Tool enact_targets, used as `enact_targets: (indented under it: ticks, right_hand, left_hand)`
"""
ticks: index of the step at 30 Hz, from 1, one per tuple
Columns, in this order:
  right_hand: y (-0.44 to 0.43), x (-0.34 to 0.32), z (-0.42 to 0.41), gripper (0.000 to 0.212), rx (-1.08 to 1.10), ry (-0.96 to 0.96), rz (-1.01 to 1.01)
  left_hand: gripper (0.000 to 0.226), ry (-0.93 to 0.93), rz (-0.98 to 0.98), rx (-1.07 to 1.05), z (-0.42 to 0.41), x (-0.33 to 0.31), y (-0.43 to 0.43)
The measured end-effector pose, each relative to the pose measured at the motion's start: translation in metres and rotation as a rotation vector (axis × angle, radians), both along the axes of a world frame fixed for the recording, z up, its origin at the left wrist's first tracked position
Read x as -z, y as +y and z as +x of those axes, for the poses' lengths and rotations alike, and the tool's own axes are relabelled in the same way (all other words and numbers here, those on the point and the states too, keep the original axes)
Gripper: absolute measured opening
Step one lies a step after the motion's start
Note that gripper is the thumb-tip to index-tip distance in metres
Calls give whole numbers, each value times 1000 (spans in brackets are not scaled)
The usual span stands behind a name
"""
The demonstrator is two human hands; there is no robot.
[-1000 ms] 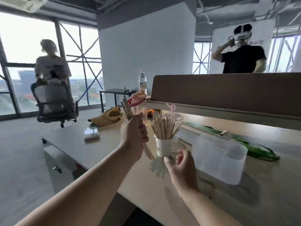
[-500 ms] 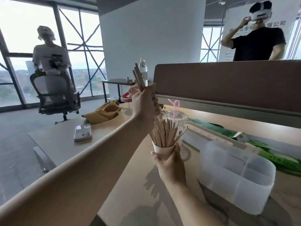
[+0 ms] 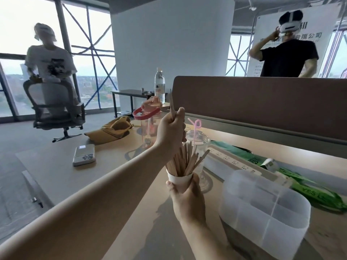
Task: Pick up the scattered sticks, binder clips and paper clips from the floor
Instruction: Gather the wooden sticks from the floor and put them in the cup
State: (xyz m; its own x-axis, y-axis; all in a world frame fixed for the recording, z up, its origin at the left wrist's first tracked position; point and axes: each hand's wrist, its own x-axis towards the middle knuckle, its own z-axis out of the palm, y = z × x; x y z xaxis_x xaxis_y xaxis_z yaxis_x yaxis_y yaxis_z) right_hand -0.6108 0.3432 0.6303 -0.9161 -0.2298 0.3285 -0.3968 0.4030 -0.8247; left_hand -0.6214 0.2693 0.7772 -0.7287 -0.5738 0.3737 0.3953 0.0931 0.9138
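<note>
A white paper cup [image 3: 179, 179] full of wooden sticks [image 3: 185, 160] stands over the wooden desk [image 3: 116, 166], gripped from below by my right hand [image 3: 187, 198]. My left hand [image 3: 171, 131] is directly above the cup and grips a few wooden sticks [image 3: 172, 103] that stick up past its fingers; their lower ends reach down among the sticks in the cup. No binder clips or paper clips are visible.
A translucent divided plastic box [image 3: 262, 209] sits at the right. Behind the cup are a glass with a pink straw [image 3: 197, 141], a pink-lidded bottle [image 3: 149, 126], a water bottle [image 3: 160, 85], a power strip [image 3: 232, 162], a phone [image 3: 84, 154], a brown partition [image 3: 262, 102]. Two people stand beyond.
My right hand moved from beside the cup to gripping it. My left hand brought its sticks from left of the cup to directly above it and lowered them into it.
</note>
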Motion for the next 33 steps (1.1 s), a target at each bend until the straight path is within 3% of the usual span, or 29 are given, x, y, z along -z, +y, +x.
enact_targets:
  ticks: [4, 17, 22, 33]
  right_hand:
    - [1, 0, 1, 76, -2, 20, -18]
    - [2, 0, 1, 69, -7, 12, -68]
    - [1, 2, 1, 69, -7, 8, -77]
    - [0, 3, -1, 72, -14, -7, -75]
  left_hand:
    - [17, -14, -109, -38, 0, 2, -2]
    - [7, 149, -50, -120, -3, -5, -5]
    - [38, 53, 11, -14, -2, -6, -12]
    - [24, -36, -175, -60, 1, -21, -16]
